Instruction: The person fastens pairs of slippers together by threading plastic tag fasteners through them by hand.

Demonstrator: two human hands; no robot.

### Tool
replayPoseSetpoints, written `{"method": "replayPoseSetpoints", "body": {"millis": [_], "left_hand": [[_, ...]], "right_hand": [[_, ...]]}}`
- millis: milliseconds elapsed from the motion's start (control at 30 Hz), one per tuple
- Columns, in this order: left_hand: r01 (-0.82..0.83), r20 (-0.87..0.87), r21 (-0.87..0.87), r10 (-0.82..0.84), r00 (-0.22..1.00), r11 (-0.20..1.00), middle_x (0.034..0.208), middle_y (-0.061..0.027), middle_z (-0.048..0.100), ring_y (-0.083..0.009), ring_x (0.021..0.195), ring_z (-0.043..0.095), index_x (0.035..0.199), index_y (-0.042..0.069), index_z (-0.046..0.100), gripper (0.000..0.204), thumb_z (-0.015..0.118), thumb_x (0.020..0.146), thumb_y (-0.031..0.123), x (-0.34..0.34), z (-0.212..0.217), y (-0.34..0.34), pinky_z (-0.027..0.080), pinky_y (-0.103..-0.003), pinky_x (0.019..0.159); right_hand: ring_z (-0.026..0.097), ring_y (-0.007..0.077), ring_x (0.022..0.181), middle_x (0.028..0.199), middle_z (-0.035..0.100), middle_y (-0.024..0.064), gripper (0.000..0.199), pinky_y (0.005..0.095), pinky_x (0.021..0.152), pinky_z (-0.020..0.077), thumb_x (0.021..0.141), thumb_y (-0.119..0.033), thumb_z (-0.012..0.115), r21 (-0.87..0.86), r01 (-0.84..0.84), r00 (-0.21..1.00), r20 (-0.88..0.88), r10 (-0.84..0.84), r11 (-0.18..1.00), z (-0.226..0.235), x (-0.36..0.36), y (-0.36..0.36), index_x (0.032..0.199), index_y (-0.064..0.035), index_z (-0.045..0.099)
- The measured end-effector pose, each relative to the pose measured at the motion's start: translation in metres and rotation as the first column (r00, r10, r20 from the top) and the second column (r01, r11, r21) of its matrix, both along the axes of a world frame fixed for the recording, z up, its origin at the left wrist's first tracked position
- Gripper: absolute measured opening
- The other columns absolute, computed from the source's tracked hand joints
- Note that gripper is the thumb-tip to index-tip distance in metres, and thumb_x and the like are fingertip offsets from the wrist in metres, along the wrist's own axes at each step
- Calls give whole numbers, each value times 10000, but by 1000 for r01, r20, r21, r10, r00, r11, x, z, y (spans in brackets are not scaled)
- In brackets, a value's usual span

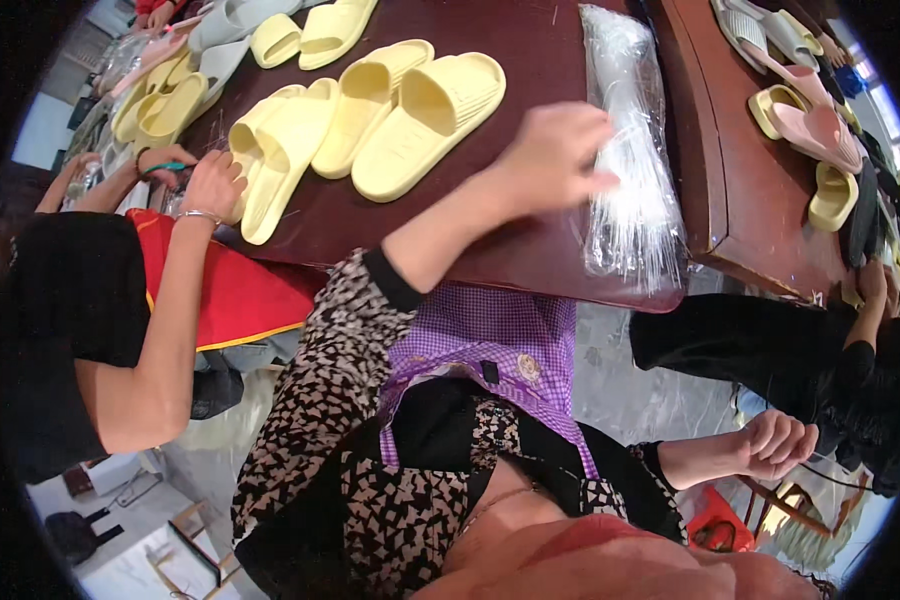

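My left hand [562, 160] reaches over the dark red table, slightly blurred. Its thumb stands apart from the curled fingers, and nothing shows between them. Right beside it lies a bundle of thin clear plastic strands [625, 130] in a clear plastic bag, fanned out toward the near edge. Off to the right, away from the table, my right hand [775, 445] is closed with bent fingers; whatever may be in it is hidden. Left of my left hand are pale yellow slippers: a ridged pair [432, 125] and another pair [285, 150] touched by a co-worker's hand [213, 185].
More yellow slippers [315, 38] and grey ones [232, 22] lie along the far left. A co-worker in black with a red apron [225, 290] stands close on my left. Another brown table [760, 200] on the right bears pink slippers [818, 135] and others, with a person in black nearby.
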State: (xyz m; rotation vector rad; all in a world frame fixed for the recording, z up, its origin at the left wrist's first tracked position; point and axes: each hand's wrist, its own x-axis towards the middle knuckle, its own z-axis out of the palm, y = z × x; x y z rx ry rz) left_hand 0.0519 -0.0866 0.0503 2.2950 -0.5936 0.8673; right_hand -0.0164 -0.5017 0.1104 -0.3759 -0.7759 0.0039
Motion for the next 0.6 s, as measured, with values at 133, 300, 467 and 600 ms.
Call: {"method": "replayPoseSetpoints", "body": {"millis": [133, 300, 467, 600], "left_hand": [[-593, -147, 0, 586, 796, 805, 913, -154, 608, -265, 886, 579, 898, -18, 603, 192, 641, 788, 134, -53, 0, 94, 453, -365, 798], [-767, -77, 101, 774, 629, 634, 809, -149, 612, -316, 815, 585, 823, 1, 628, 163, 603, 801, 161, -63, -17, 157, 470, -410, 748], [-719, -499, 125, 669, 550, 684, 902, -159, 603, -314, 893, 569, 901, 8, 605, 178, 592, 812, 161, -54, -19, 145, 461, -410, 804], [-640, -469, 161, 628, 621, 752, 949, -158, 587, -293, 894, 563, 935, -8, 588, 191, 590, 820, 144, -45, -21, 113, 465, -389, 806]], "right_hand": [[297, 56, 346, 498, 374, -25, 84, 221, 286, 270, 900, -3, 470, -26, 10, 993, -120, -13, 1000, -11, 10, 6, 823, -37, 475], [283, 52, 384, 544, 344, -31, 68, 217, 304, 266, 932, -40, 447, -101, -3, 973, -230, -20, 995, -20, 32, 35, 871, -23, 473], [270, 63, 410, 576, 338, -29, 144, 218, 360, 235, 955, -96, 441, -172, -270, 912, -361, 194, 947, -22, 42, 88, 997, 33, 490], [275, 60, 411, 576, 336, -30, 145, 212, 354, 244, 952, -105, 458, -238, -360, 888, -385, 253, 902, -19, 38, 135, 992, 31, 488]]}}
